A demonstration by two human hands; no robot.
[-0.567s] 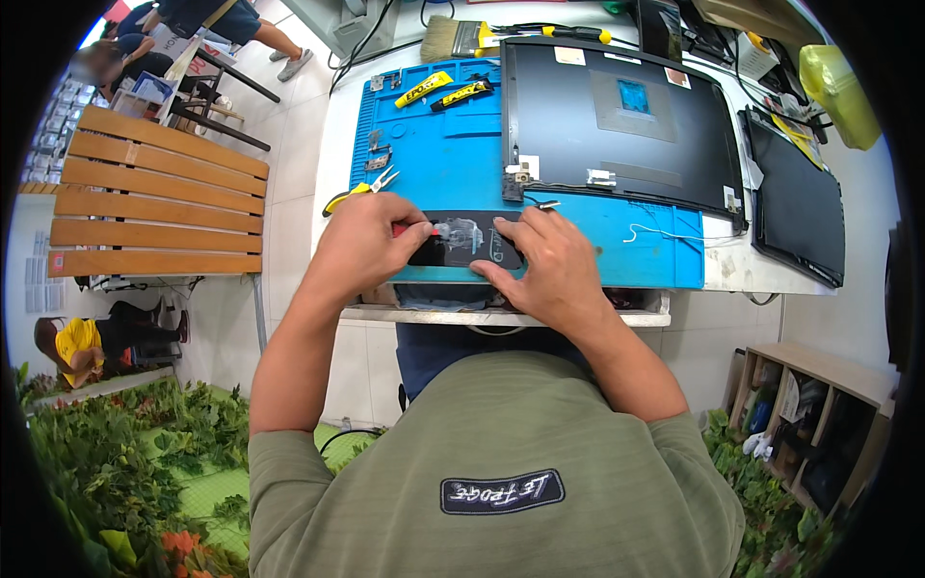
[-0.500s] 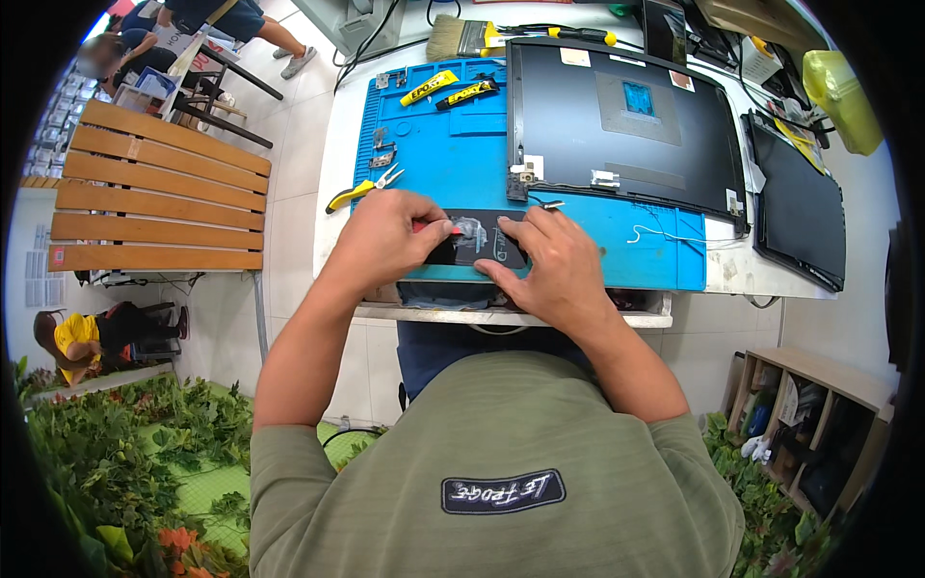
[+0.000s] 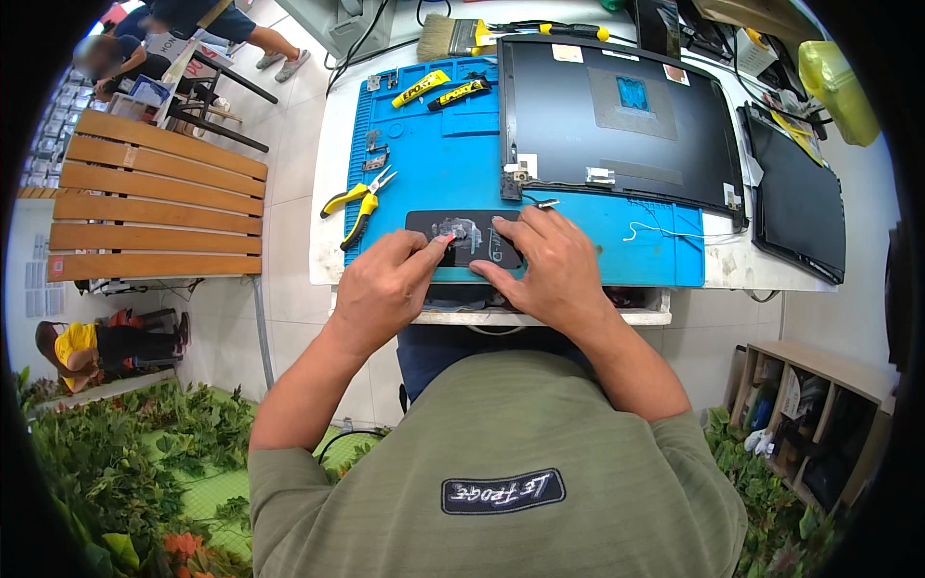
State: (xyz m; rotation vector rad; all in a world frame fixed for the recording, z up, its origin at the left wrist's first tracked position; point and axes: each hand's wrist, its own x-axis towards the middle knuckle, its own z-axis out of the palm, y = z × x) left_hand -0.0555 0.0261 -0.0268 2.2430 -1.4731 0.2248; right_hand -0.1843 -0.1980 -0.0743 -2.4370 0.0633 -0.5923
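My left hand [image 3: 390, 281] pinches a small red tool [image 3: 450, 238] over a grey, smeared paste [image 3: 461, 231] on a small black plate [image 3: 421, 223]. The fingers and thumb of my right hand [image 3: 551, 265] grip the plate's right part at the front of the blue mat [image 3: 434, 154]. Yellow-and-black pliers [image 3: 361, 207] lie behind my left hand. Above my right hand is a dark laptop lid [image 3: 597, 154], with cables along its lower edge.
Two glue tubes [image 3: 421, 89], small hinge parts [image 3: 375, 159] and a wide brush [image 3: 438, 39] lie farther back. Another dark panel [image 3: 795, 202] rests at the right. A slatted wooden bench [image 3: 159, 207] stands left; people [image 3: 120, 58] are beyond it.
My left hand has moved down from beside the pliers, showing more of their handles and more of the red tool's tip area. My right hand stays on the plate.
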